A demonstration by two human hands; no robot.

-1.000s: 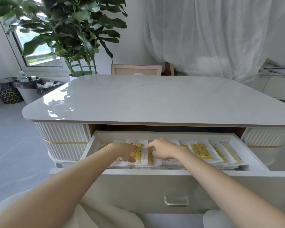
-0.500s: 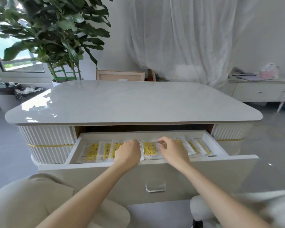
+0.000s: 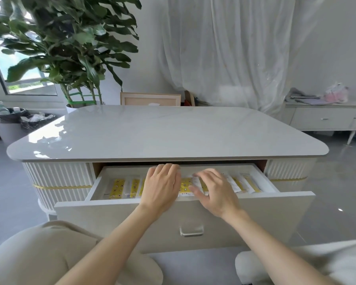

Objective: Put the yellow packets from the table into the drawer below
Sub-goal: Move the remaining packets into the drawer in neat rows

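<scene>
Head view: the yellow packets (image 3: 117, 188) lie in a row inside the open drawer (image 3: 185, 212) below the table (image 3: 173, 132), overlapping from left to right. They look light, thin and soft, and probably slick in their clear wrap, so they are best pinched at a sealed edge or slid flat. Each is a pale sachet with a yellow printed panel. The left hand (image 3: 162, 186) lies palm down over the middle ones, fingers straight and close together. The right hand (image 3: 214, 190), just beside it, is spread and blurred. Neither visibly pinches anything.

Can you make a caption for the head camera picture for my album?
Left hand and right hand spread over yellow packets in the open drawer below the table.
</scene>
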